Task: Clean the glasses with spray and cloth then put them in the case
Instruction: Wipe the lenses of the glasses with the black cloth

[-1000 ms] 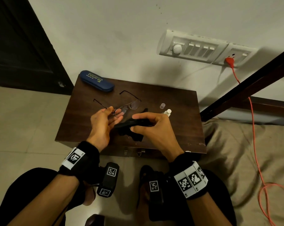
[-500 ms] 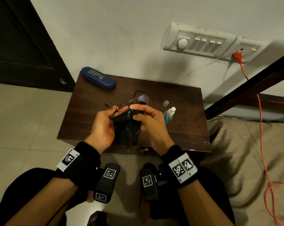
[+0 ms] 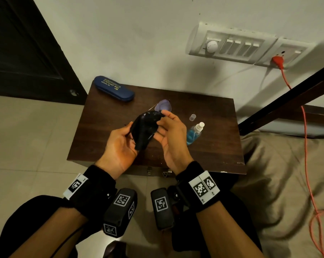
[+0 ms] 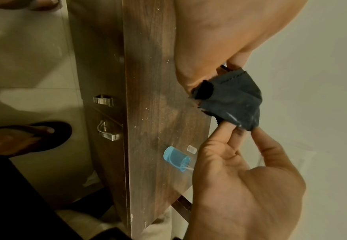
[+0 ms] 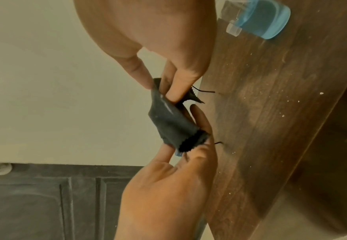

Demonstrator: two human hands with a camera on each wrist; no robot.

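Item: glasses (image 3: 164, 107), lens wrapped in cloth (image 3: 145, 127); both our hands pinch it. We should rub gently, supporting the frame.

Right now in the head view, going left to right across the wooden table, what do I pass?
Blue glasses case → left hand → black cloth → right hand → blue spray bottle. The glasses lens and the clear cap overlap others in this order, so I leave them out.

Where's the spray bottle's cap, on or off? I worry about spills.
Off. The spray bottle stands upright on the table with its white nozzle bare, and the small clear cap sits separately just behind it.
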